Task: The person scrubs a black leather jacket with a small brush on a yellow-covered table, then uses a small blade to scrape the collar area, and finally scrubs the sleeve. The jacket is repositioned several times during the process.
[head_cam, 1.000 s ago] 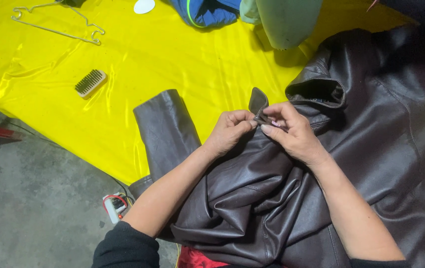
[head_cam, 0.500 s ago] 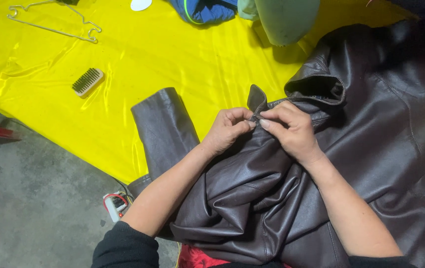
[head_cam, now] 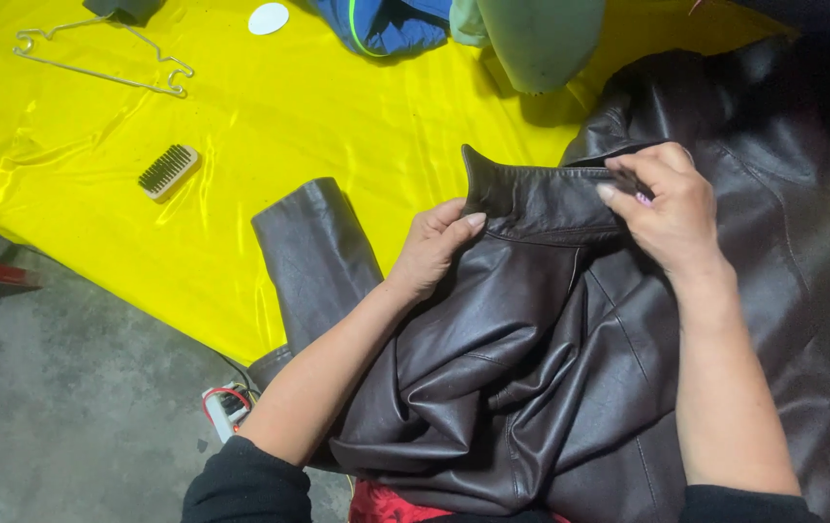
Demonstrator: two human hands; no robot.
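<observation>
Both hands on the collar of a dark leather jacket (head_cam: pixel 551 368), spread across the yellow sheet's (head_cam: pixel 270 126) right side.

Head view: collar (head_cam: pixel 541 199) runs left-right, its tip pointing left; left hand (head_cam: pixel 434 247) pinches under it, right hand (head_cam: pixel 662 208) pinches its top edge. One sleeve (head_cam: pixel 313 252) reaches toward the brush (head_cam: pixel 167 171).

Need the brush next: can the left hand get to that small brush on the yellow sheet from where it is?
Probably yes. The left hand rests on the jacket collar, and only bare yellow sheet lies between it and the brush; it would have to let go first.
</observation>
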